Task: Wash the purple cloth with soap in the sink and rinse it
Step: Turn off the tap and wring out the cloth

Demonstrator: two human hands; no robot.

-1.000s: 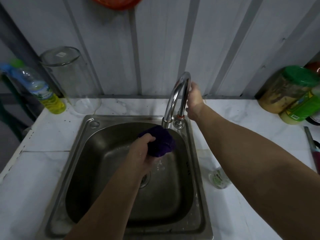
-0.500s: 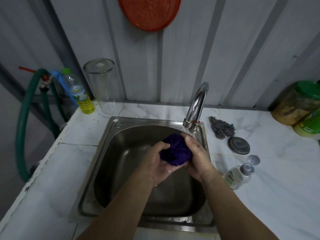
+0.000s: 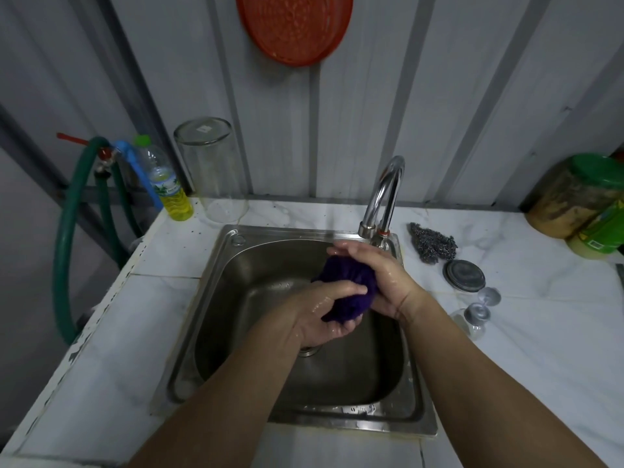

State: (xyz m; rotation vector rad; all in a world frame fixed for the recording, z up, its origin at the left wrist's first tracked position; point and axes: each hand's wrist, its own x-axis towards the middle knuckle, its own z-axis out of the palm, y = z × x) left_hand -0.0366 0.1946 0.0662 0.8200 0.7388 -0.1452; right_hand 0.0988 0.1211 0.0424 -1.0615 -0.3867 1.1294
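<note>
Two wet hands, left (image 3: 324,310) and right (image 3: 381,275), both clamped on one balled purple cloth (image 3: 347,292), held over one steel sink (image 3: 209,332) just below the tap. One drain (image 3: 309,351) shows under the left hand. Counter (image 3: 118,349) around the sink. At 3 o'clock: one small bottle lying down (image 3: 472,319), one round lid (image 3: 464,275), one steel scourer (image 3: 432,243). At 12: one tap (image 3: 385,194). At 10: one upturned glass jar (image 3: 211,170), one bottle w/ yellow liquid (image 3: 169,184), one green hose (image 3: 67,231). Far right: two green-lidded jars (image 3: 580,194). One red sieve (image 3: 293,25) on wall.
</note>
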